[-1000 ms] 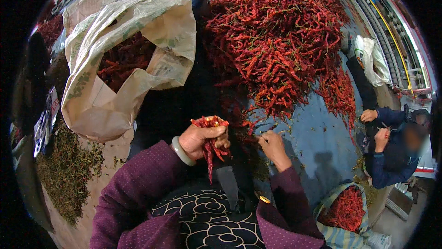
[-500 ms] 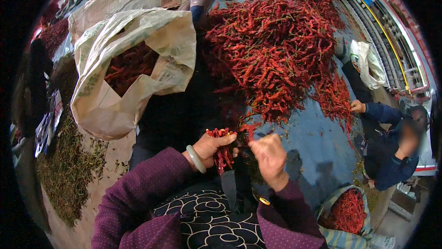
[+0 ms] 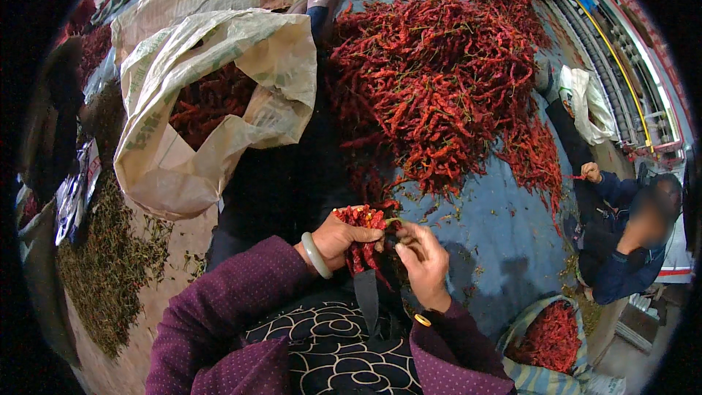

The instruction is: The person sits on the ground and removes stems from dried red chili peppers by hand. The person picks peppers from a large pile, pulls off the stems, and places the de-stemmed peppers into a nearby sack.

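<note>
A bunch of dried red chillies (image 3: 362, 219) is gripped in my left hand (image 3: 338, 240), with cut-looking pale ends showing at the top. Below the bunch hangs a flat dark grey strip (image 3: 367, 300); what it is I cannot make out. My right hand (image 3: 424, 260) is at the bunch's right side, thumb and fingers pinched around the green stem (image 3: 393, 220) of a chilli. Its fingertips partly hide what they hold. Beyond my hands a large heap of red chillies (image 3: 439, 81) lies on a blue-grey sheet (image 3: 482, 230).
An open white woven sack (image 3: 168, 168) with dark red chillies stands at the left. Green stems (image 3: 110, 278) litter the floor beside it. At lower right is a striped sack (image 3: 512, 336) of chillies. A person (image 3: 621, 227) sits at the right, a chilli in one hand.
My right hand has come in from a blurred position slightly to the right and now has a green stem at its fingertips. The other person's hand has risen off the heap.
</note>
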Motion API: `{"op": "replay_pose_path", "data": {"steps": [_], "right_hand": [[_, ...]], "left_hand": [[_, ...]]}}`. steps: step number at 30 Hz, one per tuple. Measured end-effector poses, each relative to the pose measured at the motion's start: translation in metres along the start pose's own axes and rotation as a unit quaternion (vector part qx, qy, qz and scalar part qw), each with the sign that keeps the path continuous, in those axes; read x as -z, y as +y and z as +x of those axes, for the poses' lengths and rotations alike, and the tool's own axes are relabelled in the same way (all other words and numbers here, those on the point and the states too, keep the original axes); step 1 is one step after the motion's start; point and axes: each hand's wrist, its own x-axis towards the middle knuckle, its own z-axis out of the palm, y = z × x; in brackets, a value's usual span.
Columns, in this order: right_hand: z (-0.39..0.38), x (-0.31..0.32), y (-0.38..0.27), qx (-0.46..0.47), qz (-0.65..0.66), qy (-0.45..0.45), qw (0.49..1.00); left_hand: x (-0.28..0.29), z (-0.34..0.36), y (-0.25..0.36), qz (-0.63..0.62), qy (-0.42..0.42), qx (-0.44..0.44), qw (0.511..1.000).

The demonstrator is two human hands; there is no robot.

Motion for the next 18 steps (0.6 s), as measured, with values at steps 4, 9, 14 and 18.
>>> {"op": "replay_pose_path", "data": {"steps": [4, 9, 14, 18], "right_hand": [[0.016, -0.017, 0.006, -0.171, 0.33, 0.077, 0.925], [0.021, -0.025, 0.014, -0.204, 0.312, 0.136, 0.918], [0.016, -0.028, 0.004, -0.157, 0.123, 0.135, 0.971], [0.005, -0.028, 0.007, -0.238, 0.236, 0.135, 0.933]], "left_hand": [[0.001, 0.002, -0.003, 0.006, 0.002, -0.001, 1.0], [-0.008, 0.0, -0.003, 0.052, 0.017, -0.004, 0.998], [-0.001, 0.004, -0.013, 0.094, 0.038, -0.025, 0.995], [-0.001, 0.004, -0.022, 0.157, 0.035, -0.039, 0.986]]}}
